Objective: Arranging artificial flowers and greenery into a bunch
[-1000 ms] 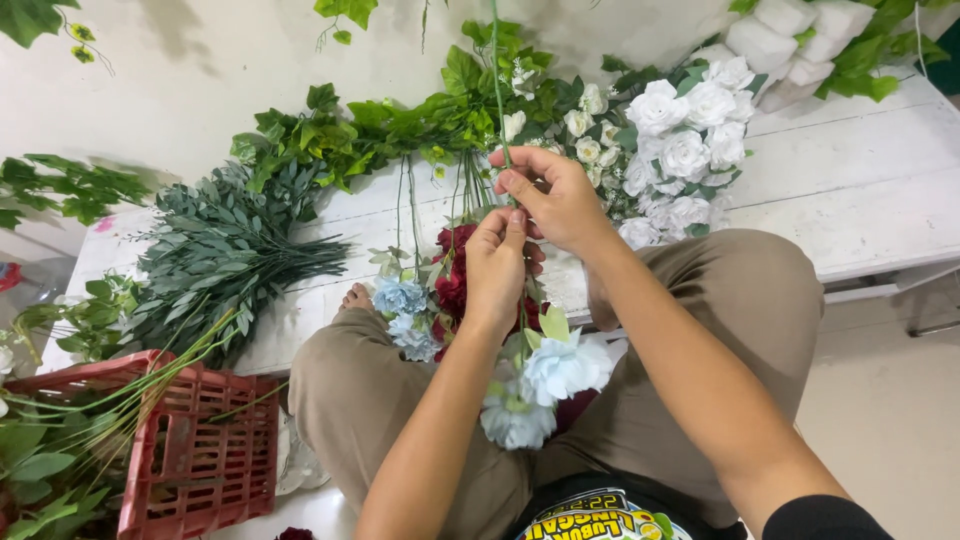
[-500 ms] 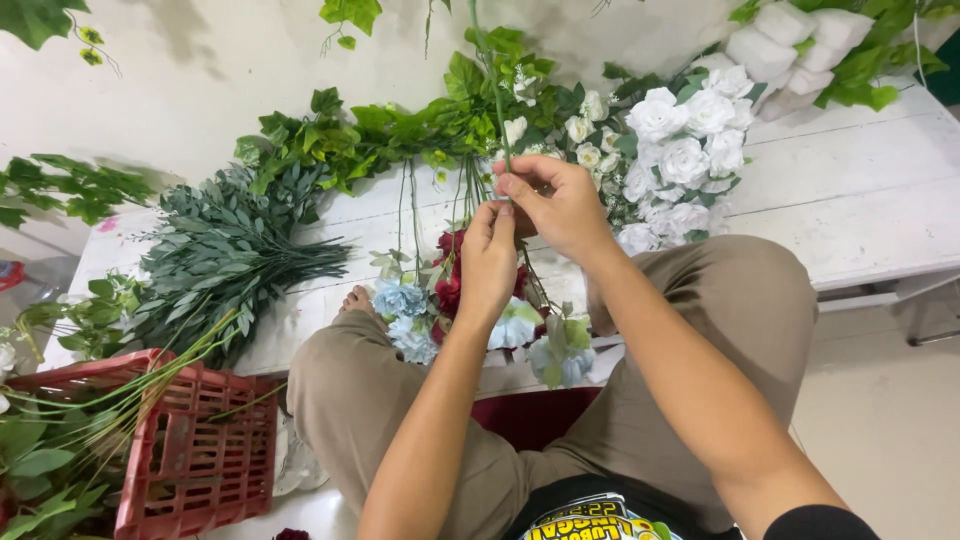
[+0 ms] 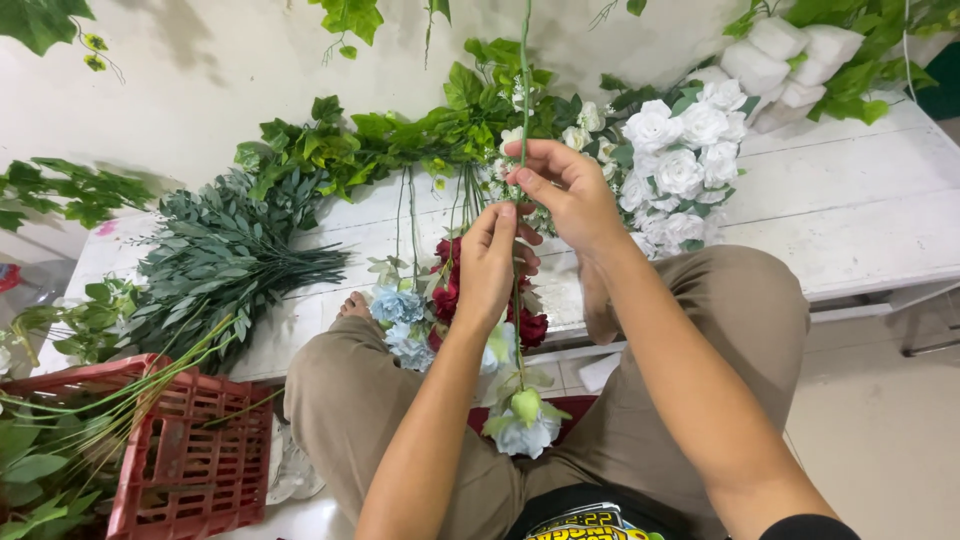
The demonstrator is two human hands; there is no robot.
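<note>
A single head-worn camera looks steeply down from close above the seated person's lap, facing forward across the knees toward the white desk (image 3: pixel 860 210).

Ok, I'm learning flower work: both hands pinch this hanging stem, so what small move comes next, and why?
Probably slide the left hand down the stem towards the pale flower. Both it and the right hand pinch near the top, so the flower end dangles loose between the knees.
</note>
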